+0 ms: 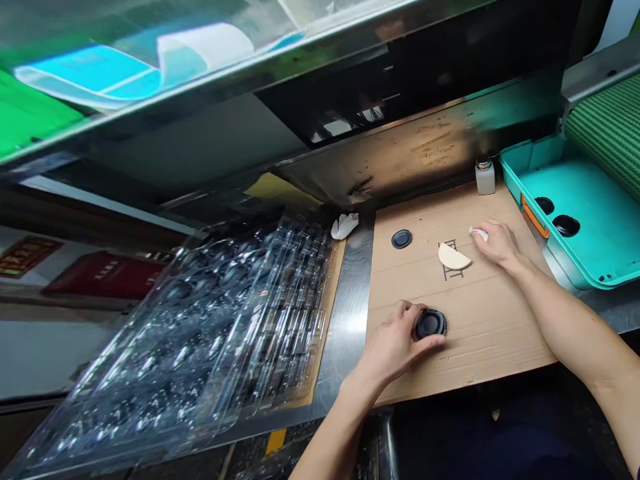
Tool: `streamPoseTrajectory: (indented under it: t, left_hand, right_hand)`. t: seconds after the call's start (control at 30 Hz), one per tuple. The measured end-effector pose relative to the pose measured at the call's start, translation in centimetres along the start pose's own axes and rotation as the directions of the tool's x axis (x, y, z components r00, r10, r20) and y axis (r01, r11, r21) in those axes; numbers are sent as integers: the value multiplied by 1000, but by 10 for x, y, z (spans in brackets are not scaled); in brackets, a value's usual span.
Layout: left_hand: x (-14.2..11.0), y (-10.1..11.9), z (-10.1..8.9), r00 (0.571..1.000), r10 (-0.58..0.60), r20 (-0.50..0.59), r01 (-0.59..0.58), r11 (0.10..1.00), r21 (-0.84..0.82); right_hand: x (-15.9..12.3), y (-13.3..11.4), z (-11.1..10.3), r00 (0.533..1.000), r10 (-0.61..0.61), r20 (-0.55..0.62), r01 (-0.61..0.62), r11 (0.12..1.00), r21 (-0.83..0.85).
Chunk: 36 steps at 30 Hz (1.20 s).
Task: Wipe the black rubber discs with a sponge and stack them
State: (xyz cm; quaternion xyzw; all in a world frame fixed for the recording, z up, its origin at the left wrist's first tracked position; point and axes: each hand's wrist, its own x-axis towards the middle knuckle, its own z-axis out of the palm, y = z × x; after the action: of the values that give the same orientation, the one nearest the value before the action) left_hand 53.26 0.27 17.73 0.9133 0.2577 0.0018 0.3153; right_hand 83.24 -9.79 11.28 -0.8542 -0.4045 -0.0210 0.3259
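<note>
As a metal counter (350, 313) runs beneath everything, a broad stack of clear plastic trays (235, 333) stands on it to the left of a brown cardboard sheet (500, 320), with a strip of bare metal between. The sheet's near edge lies close to the counter's front, so a part drawn too far that way could drop off. Along the sheet's right side sits a teal bin (600, 220), whose raised rim seems the edge to mind for the right forearm. The widest bare cardboard is on the near right of the sheet.

On the near left of the sheet, the left hand (400, 337) is half curled, thumb and fingers closed around the rim of a black round part (431, 323). That grip looks sound: it leaves the upper face uncovered, and light, even pressure should hold the part steady. Toward the sheet's right side, the right hand (496, 243) is pinched closed on a small white wad (479, 233), best held compact.

A white bottle (485, 179) stands at the sheet's far right corner. Near the sheet's middle, between the hands, lies a cream half-disc (454, 257); a straight path from hand to hand could nudge it, so passing on its near side seems safer. Smaller, a black disc (401, 239) lies flat on the sheet's far left.
</note>
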Motion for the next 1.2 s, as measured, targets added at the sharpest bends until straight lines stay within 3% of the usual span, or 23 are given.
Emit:
streamPoseTrajectory:
  t: [0.17,0.37,0.53,0.6,0.7,0.83,1.0,1.1,1.17,1.2]
  left_hand:
    - [-6,7,7,1000,11,25,-14,995,100]
    - [-7,4,3,1000,7,23,-7,1000,13]
    - [-8,6,-11,977,59,205,-87,988,130]
    - [-3,9,-10,958,83,274,-130,979,159]
    - [5,12,-2,947,138,289,-190,969,160]
    - [0,-6,-2,952,183,244,-234,952,198]
    - [-3,-39,-24,972,111,206,-181,914,363]
    - [22,-8,-33,967,175,185,-242,855,458]
    - [53,43,-31,934,341,108,-350,810,471]
    - [71,76,-26,895,440,75,-425,788,446]
  right_hand:
    - [1,-1,2,1000,13,24,-12,1000,-25]
    - [-2,-7,-2,998,34,49,-33,999,-18]
    - [-3,-7,-1,998,25,53,-24,1000,-11]
    - [-2,-6,0,998,24,55,-23,1000,-17]
    - [-2,-6,0,998,26,57,-24,999,-26]
    - [-5,-10,-4,997,32,69,-29,999,-39]
    - [-7,-17,-5,990,49,131,-46,999,-27]
    - [-7,-20,-6,987,52,149,-52,999,-6]
    - [-8,-23,-9,984,66,165,-68,998,6]
    - [-9,-25,-11,981,85,177,-88,996,10]
